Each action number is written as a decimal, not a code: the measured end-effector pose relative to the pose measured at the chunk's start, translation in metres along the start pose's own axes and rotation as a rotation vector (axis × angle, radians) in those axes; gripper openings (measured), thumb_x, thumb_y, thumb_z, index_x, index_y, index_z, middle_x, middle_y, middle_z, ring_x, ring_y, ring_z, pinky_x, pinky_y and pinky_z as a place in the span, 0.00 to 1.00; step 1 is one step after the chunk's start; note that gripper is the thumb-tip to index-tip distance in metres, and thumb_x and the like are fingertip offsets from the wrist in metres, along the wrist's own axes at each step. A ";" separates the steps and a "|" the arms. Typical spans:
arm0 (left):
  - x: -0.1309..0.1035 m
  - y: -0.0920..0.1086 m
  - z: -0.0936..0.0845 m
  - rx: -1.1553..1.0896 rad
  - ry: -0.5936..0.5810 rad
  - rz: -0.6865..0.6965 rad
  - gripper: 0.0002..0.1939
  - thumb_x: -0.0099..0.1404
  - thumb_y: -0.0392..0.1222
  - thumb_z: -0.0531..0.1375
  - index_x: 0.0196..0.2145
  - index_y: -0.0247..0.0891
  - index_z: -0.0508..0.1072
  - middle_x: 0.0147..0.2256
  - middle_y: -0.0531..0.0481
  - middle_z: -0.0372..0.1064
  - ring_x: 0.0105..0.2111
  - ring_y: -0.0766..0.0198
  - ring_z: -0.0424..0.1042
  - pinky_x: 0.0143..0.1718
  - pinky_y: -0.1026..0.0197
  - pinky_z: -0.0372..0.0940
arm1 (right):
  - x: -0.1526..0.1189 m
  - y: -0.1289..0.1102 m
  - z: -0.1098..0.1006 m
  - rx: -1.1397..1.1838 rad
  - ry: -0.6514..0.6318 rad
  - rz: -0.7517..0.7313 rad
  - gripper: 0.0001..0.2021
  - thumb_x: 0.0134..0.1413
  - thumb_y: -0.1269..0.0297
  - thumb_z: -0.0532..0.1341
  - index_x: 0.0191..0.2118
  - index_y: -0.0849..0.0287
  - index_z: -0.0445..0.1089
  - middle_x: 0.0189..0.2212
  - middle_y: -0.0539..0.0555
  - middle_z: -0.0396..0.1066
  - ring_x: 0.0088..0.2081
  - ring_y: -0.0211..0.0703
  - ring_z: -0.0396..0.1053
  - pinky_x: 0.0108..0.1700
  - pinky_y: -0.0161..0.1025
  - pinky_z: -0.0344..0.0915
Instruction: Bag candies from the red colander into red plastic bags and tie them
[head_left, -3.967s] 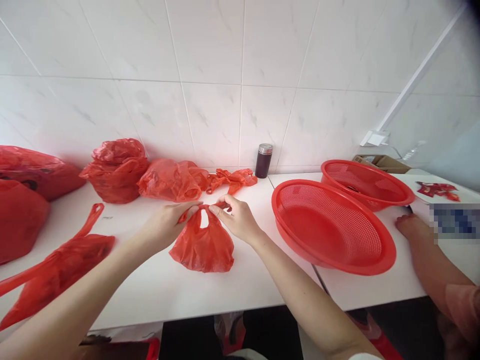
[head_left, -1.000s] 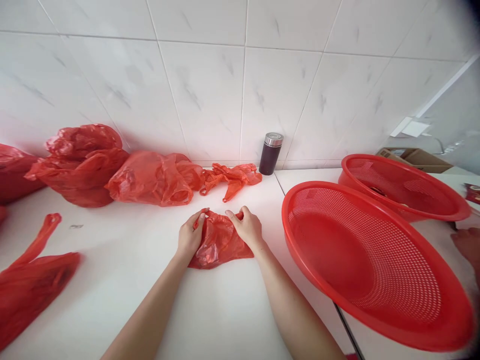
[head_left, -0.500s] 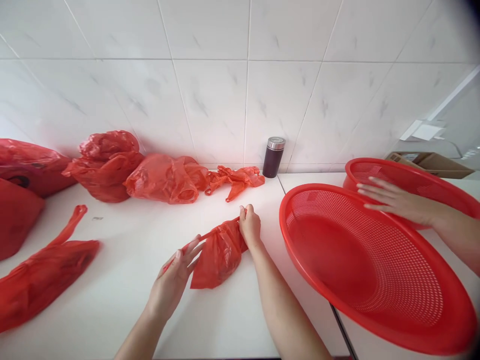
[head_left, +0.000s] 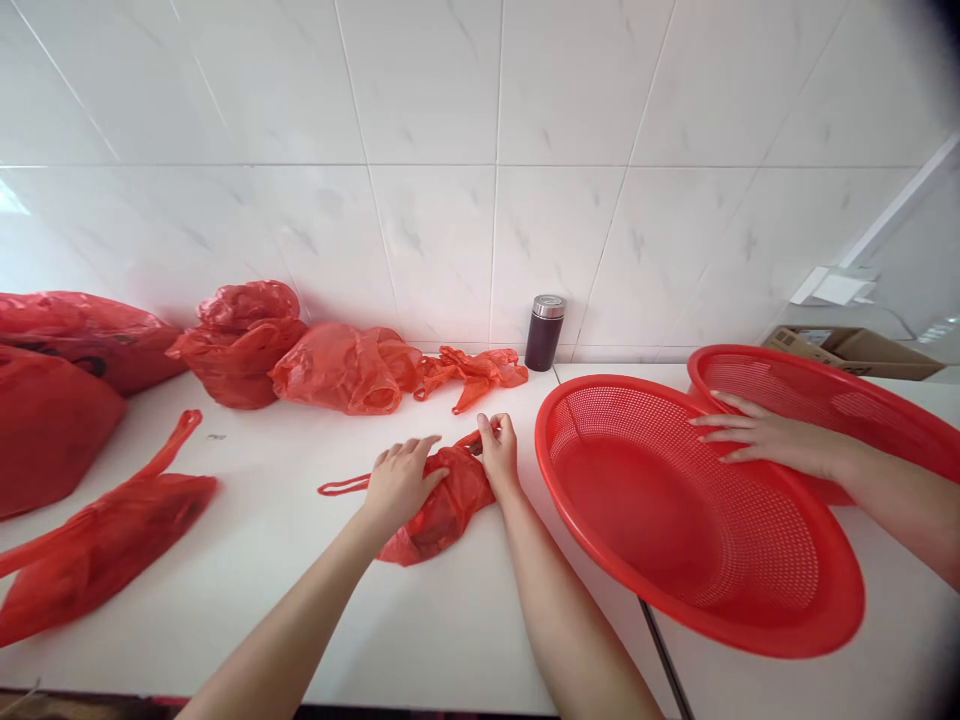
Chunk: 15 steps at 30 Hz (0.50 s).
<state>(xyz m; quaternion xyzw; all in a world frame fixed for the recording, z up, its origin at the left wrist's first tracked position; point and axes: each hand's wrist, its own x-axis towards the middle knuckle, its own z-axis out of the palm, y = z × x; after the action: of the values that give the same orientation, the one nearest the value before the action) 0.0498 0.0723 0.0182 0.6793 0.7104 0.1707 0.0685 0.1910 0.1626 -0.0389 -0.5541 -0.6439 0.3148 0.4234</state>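
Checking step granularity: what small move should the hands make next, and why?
I'd probably slide the left hand to the loose handle: it trails free, while the right hand pinches the bag's other end.

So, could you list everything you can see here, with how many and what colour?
Small bag: one, red, under the hands
Long-handled bag: one, red, front left
Bulky bags: two, red, far left
Rounded bundle: one, red, by the wall; bag count unclear
Puffy bag: one, red, beside the bundle
Crumpled bag: one, red, beside the flask
Flask: one, dark with silver lid, by the wall
Baskets: two, red, right
Box: one, brown, back right
Plug: one, white, right wall
Table: white, underneath
Tiled wall: white, behind
Another person's hand: one, at the baskets
Left hand, right hand: at the small bag
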 end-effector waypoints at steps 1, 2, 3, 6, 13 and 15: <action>0.003 -0.002 0.000 0.003 -0.059 -0.022 0.14 0.62 0.46 0.58 0.45 0.46 0.75 0.45 0.46 0.76 0.45 0.50 0.73 0.45 0.52 0.64 | 0.001 0.000 0.000 0.007 0.000 0.010 0.08 0.59 0.51 0.54 0.38 0.45 0.65 0.27 0.52 0.73 0.36 0.51 0.74 0.34 0.42 0.70; 0.004 -0.006 -0.002 -0.001 -0.090 -0.045 0.11 0.60 0.46 0.59 0.41 0.46 0.76 0.40 0.47 0.77 0.40 0.51 0.74 0.40 0.55 0.65 | 0.002 0.001 -0.001 0.009 -0.002 0.015 0.08 0.59 0.51 0.54 0.38 0.45 0.65 0.28 0.53 0.73 0.36 0.51 0.74 0.34 0.42 0.70; 0.003 -0.013 -0.006 0.000 -0.108 -0.076 0.10 0.60 0.47 0.58 0.39 0.46 0.76 0.37 0.48 0.77 0.37 0.52 0.75 0.35 0.57 0.64 | 0.003 0.003 -0.001 0.014 -0.004 0.016 0.08 0.59 0.51 0.54 0.39 0.46 0.66 0.28 0.54 0.74 0.36 0.50 0.74 0.35 0.42 0.69; -0.011 -0.045 -0.030 0.013 -0.083 -0.203 0.14 0.62 0.51 0.55 0.43 0.47 0.74 0.39 0.49 0.77 0.37 0.53 0.75 0.32 0.59 0.63 | 0.004 0.009 0.001 0.052 -0.013 0.003 0.12 0.59 0.51 0.52 0.44 0.49 0.65 0.31 0.55 0.75 0.36 0.47 0.74 0.36 0.41 0.68; -0.059 -0.117 -0.088 0.165 0.176 -0.580 0.20 0.65 0.52 0.51 0.51 0.44 0.70 0.48 0.37 0.73 0.47 0.38 0.70 0.41 0.44 0.63 | 0.001 0.019 0.017 0.105 -0.091 -0.032 0.15 0.57 0.52 0.51 0.45 0.53 0.64 0.36 0.51 0.74 0.35 0.42 0.72 0.41 0.39 0.66; -0.064 -0.116 -0.088 0.239 0.358 -0.582 0.22 0.67 0.52 0.50 0.54 0.44 0.69 0.53 0.36 0.68 0.53 0.37 0.65 0.50 0.38 0.59 | 0.001 0.021 0.018 0.114 -0.096 -0.029 0.16 0.57 0.52 0.51 0.45 0.54 0.63 0.36 0.52 0.74 0.34 0.42 0.72 0.39 0.39 0.65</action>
<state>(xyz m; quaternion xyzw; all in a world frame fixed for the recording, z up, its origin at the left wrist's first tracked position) -0.0842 -0.0060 0.0529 0.4113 0.8897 0.1758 -0.0911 0.1839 0.1689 -0.0652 -0.5040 -0.6525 0.3709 0.4274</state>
